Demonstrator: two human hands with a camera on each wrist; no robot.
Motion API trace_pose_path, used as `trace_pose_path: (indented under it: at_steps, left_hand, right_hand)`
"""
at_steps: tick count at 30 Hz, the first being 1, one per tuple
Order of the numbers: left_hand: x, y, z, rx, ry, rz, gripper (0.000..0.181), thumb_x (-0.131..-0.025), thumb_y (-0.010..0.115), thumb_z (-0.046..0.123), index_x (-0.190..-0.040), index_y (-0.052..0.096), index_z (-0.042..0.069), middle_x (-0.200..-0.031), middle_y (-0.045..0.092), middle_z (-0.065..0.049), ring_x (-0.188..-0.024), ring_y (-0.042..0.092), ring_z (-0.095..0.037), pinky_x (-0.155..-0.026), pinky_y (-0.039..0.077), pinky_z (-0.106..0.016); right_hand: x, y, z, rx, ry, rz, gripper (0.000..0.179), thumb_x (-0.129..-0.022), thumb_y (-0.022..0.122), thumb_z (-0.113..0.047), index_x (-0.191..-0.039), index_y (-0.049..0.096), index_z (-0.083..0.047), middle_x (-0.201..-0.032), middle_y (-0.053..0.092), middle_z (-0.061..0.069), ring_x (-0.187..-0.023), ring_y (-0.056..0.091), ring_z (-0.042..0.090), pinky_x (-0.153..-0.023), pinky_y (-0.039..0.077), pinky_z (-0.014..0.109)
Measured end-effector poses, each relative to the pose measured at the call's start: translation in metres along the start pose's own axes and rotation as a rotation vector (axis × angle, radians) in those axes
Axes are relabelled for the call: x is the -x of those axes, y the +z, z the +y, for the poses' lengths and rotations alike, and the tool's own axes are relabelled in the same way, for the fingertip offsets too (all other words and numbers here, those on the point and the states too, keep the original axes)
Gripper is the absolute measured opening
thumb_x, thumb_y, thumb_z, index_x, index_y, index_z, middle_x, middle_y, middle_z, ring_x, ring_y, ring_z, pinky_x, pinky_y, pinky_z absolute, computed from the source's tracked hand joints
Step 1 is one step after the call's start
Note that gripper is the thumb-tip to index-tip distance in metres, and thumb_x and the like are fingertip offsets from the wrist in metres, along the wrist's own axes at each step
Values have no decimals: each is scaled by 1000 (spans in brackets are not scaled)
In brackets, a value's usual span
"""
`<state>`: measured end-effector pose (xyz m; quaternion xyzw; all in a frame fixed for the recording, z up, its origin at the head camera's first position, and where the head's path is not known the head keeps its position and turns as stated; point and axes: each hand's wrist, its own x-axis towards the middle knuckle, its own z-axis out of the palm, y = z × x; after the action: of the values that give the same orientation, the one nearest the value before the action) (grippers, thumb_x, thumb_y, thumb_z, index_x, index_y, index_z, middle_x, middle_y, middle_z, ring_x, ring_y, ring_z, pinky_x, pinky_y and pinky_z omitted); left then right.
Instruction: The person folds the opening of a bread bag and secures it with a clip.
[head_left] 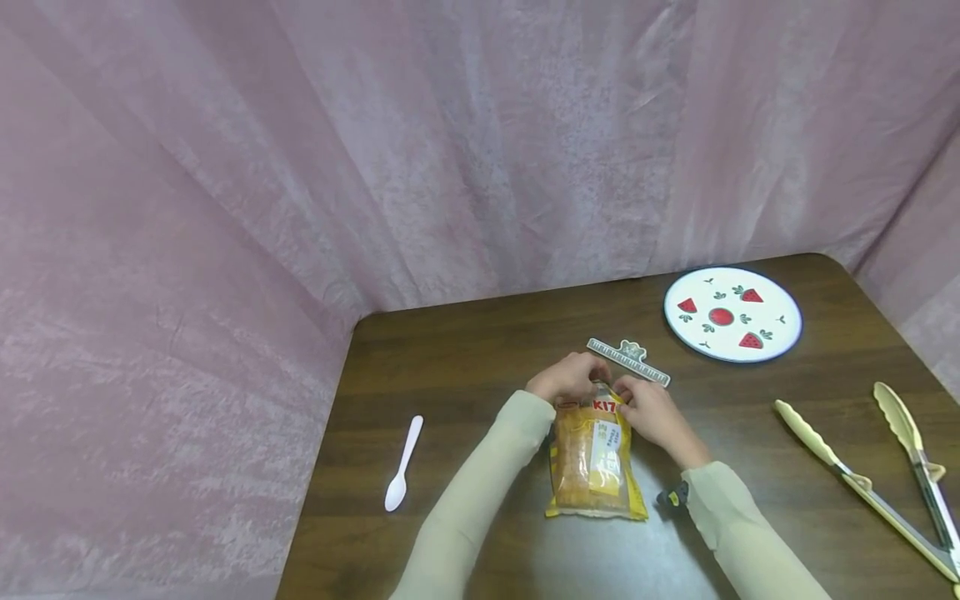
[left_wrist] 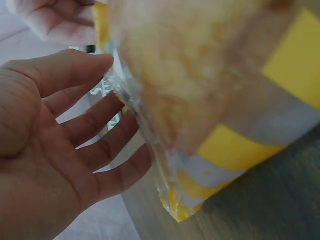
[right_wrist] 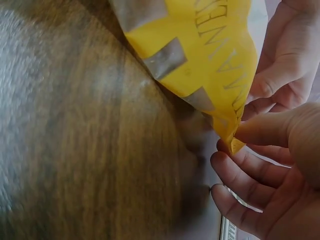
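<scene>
A yellow and clear plastic bag of bread (head_left: pixel 588 467) lies on the table in the head view, with a white label on its front. At its top edge, my left hand (head_left: pixel 572 377) pinches the plastic; the left wrist view shows the thumb against the edge and the other fingers (left_wrist: pixel 107 150) spread along it. My right hand (head_left: pixel 652 412) grips the top right corner, and in the right wrist view its thumb and fingers pinch the yellow corner (right_wrist: pixel 231 135). Just beyond the hands lies a long clip (head_left: pixel 628 360) with a piano-key pattern.
On the left of the table (head_left: pixel 450 358) lies a white spoon (head_left: pixel 403 465). A white plate (head_left: pixel 693 333) with watermelon drawings stands at the back right. Open tongs (head_left: pixel 862 487) with cream tips lie at the right edge. Pink curtains (head_left: pixel 480 150) hang behind the table.
</scene>
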<state>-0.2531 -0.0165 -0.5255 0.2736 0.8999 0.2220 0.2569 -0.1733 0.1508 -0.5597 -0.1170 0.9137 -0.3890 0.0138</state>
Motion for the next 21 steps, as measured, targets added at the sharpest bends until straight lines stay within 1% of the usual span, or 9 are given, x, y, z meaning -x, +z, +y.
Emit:
trace_pose_path:
  at_steps: [3,7,9,12,14,16,21]
  left_hand:
    - [-2,1,-1,-7,-16,5,28,-85,70,-4,-104,70,15,-97,65,5,-88,58,-11,-74,48,-23]
    - [-4,4,-2,7,-47,11,27,-82,67,-8,-96,67,15,-90,62,4,-79,57,-12,-63,47,-23]
    - [-5,6,-3,26,-66,5,26,-83,65,-8,-93,65,16,-87,62,3,-75,56,-12,-58,47,-23]
    - [-5,9,-5,50,-82,-1,24,-82,62,-7,-89,64,16,-85,61,3,-72,56,-12,-53,46,-24]
    - [-5,10,-6,49,-76,1,23,-82,62,-7,-87,63,15,-83,61,2,-70,56,-12,-52,46,-24]
    - [-5,10,-8,43,-67,6,22,-83,62,-6,-87,63,15,-83,61,2,-69,57,-12,-52,46,-23]
    - [-4,9,-10,18,-46,15,20,-87,62,-4,-86,61,16,-82,61,2,-71,56,-12,-57,46,-23]
  right_hand:
    - [-1,1,2,1,-2,14,21,-77,68,7,-98,67,2,-84,69,9,-78,66,26,-74,54,47]
    - [0,1,3,5,-4,24,17,-78,67,6,-94,67,-1,-82,68,8,-76,64,24,-73,54,46]
    - [1,1,3,6,-2,24,16,-79,67,6,-92,67,-2,-82,67,7,-76,64,23,-73,54,46]
    - [4,1,3,13,-9,24,13,-81,67,5,-91,66,-3,-80,67,6,-75,64,22,-72,54,45]
    - [5,0,2,12,-17,29,11,-83,68,4,-91,66,-3,-80,66,4,-74,63,22,-71,53,45]
    - [6,1,1,-6,-16,35,11,-85,69,1,-95,65,-1,-80,67,5,-74,64,21,-71,54,44]
    - [4,3,1,-70,34,52,16,-95,66,-10,-103,65,4,-88,69,12,-79,66,26,-74,54,47]
